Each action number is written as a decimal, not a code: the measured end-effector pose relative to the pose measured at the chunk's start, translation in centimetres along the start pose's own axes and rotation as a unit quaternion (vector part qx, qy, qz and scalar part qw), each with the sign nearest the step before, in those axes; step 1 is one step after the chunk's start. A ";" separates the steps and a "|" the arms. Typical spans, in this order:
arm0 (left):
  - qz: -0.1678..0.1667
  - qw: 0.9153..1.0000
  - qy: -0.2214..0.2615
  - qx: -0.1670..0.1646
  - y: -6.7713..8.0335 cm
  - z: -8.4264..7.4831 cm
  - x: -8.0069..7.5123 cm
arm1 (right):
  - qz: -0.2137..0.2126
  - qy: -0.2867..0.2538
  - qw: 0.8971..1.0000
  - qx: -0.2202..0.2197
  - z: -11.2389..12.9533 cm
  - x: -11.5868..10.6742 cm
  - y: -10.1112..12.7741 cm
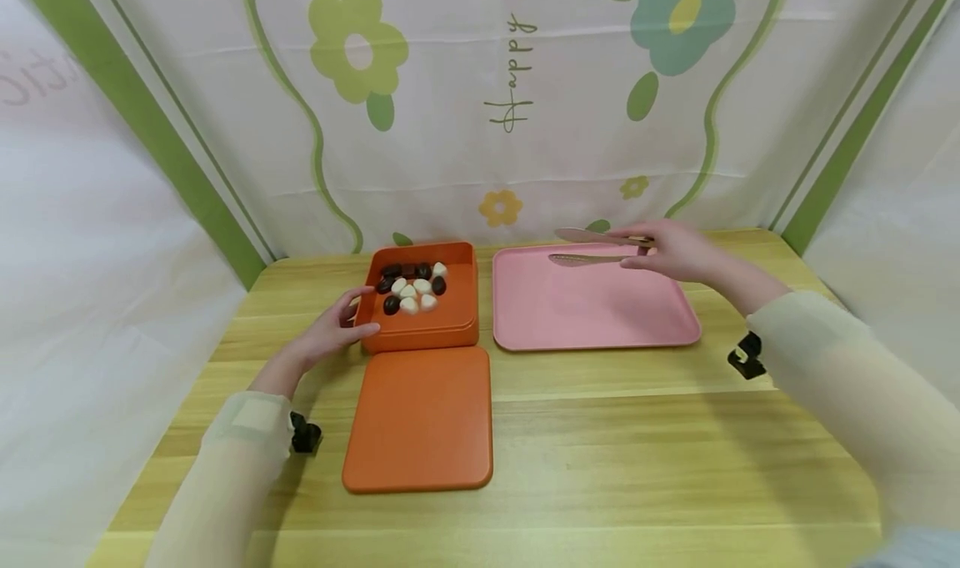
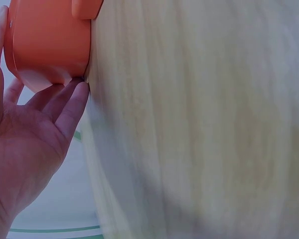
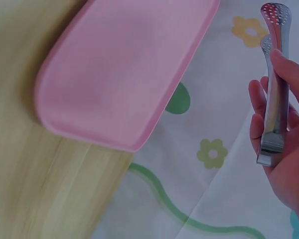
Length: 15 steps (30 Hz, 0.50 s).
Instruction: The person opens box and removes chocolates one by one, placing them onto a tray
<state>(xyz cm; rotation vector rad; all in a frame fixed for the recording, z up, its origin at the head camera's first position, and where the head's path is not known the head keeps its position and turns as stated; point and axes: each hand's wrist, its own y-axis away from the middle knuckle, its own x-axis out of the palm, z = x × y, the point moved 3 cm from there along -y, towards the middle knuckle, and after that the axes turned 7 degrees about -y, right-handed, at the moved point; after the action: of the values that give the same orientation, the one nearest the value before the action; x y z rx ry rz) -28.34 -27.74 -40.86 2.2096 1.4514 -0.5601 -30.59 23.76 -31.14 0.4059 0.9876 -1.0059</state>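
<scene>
An orange box [image 1: 420, 331] holds several dark and white pieces [image 1: 412, 289]. My left hand [image 1: 339, 327] rests against its front left corner with straight fingers; in the left wrist view the fingers [image 2: 65, 107] touch the box wall [image 2: 45, 45]. The box's orange lid [image 1: 418, 418] lies flat in front of it. My right hand [image 1: 673, 251] grips metal tongs [image 1: 588, 259] over the far edge of an empty pink tray [image 1: 592, 305]. In the right wrist view the tongs [image 3: 275, 74] lie along the curled fingers [image 3: 261, 107], above the tray [image 3: 124, 64].
Everything stands on a light wooden table [image 1: 637, 451]. A white cloth with green flowers [image 1: 480, 92] closes off the back and both sides, close behind the box and tray.
</scene>
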 end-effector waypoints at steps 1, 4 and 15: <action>0.001 1.000 0.000 0.001 -0.1 0.0 0.0 | 0.004 0.002 1.000 -0.002 0.2 0.1 -0.3; -0.001 1.000 -0.005 -0.001 -0.2 0.0 0.0 | 0.015 -0.008 1.000 -0.006 0.8 0.4 -1.3; -0.002 1.000 -0.009 -0.009 0.0 0.0 0.1 | 0.036 0.012 0.998 -0.040 4.1 1.8 -5.1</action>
<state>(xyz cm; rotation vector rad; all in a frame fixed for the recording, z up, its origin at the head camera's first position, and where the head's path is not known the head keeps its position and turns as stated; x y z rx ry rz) -28.30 -27.70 -40.88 2.1828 1.4470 -0.5643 -32.55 17.40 -29.85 0.3857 1.0241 -0.8962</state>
